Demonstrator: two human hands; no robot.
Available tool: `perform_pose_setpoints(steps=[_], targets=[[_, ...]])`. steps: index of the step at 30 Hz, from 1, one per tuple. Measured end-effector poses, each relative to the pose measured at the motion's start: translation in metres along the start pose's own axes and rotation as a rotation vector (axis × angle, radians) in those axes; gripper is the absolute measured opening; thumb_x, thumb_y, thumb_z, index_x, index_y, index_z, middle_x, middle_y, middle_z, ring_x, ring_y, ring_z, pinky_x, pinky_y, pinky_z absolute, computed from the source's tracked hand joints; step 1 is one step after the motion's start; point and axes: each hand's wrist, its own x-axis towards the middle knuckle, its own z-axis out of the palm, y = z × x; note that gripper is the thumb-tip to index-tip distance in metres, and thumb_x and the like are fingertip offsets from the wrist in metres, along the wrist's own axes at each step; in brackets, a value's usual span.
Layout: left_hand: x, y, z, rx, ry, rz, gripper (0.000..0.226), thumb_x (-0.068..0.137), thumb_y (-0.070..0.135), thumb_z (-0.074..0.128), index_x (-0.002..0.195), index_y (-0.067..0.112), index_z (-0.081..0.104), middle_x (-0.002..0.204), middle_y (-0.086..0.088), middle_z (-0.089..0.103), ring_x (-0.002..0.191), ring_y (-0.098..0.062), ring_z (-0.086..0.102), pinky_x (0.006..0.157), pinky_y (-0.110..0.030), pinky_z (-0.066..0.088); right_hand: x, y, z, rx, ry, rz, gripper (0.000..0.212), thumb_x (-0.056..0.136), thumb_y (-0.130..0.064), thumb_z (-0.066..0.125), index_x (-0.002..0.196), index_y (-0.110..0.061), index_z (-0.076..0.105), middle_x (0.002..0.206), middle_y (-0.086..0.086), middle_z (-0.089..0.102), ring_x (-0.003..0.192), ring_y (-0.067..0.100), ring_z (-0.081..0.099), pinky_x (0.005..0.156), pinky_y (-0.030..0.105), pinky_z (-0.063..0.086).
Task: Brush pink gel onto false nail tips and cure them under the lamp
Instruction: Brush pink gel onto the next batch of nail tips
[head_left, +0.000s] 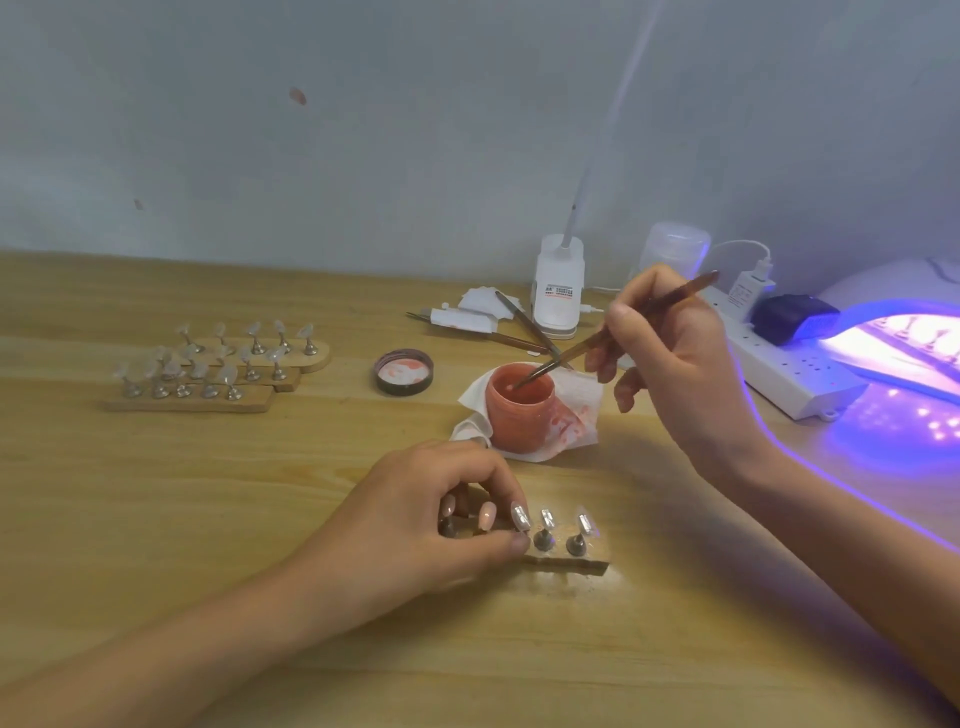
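My left hand (441, 514) grips the left end of a small wooden holder (569, 562) that carries a row of false nail tips (545, 519) on metal stands. Two tips by my fingers look pink, the three to the right look clear. My right hand (670, 353) pinches a thin brown brush (623, 327) whose tip dips into the open pink gel jar (519, 410). The jar stands on a stained white wipe (576, 421). The curing lamp (904, 343) glows violet at the far right, with a holder of tips inside it.
Three more wooden holders (218, 371) with clear tips lie at the left. The jar lid (404, 371) sits beside the jar. Behind it are spare brushes (524, 327), paper pieces, a white bottle (558, 286), a power strip (779, 364) and the wall.
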Motion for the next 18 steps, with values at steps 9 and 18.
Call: perform_pose_setpoints(steps=[9, 18], targets=[[0.000, 0.001, -0.002, -0.079, -0.026, 0.006, 0.019, 0.078, 0.015, 0.082, 0.079, 0.027, 0.068, 0.071, 0.016, 0.060, 0.061, 0.000, 0.053, 0.057, -0.009, 0.037, 0.010, -0.006, 0.006, -0.225, -0.122, -0.088, 0.020, 0.100, -0.010, 0.052, 0.083, -0.020, 0.049, 0.068, 0.007, 0.065, 0.059, 0.016, 0.060, 0.042, 0.026, 0.046], [0.001, -0.001, -0.002, -0.050, -0.021, 0.093, 0.010, 0.077, 0.026, 0.077, 0.079, 0.028, 0.068, 0.089, 0.005, 0.066, 0.083, -0.015, 0.061, 0.070, -0.030, 0.048, 0.007, 0.004, 0.008, -0.139, -0.106, 0.007, 0.019, 0.101, -0.009, 0.052, 0.084, -0.015, 0.049, 0.062, 0.001, 0.063, 0.058, 0.015, 0.058, 0.042, 0.026, 0.045]])
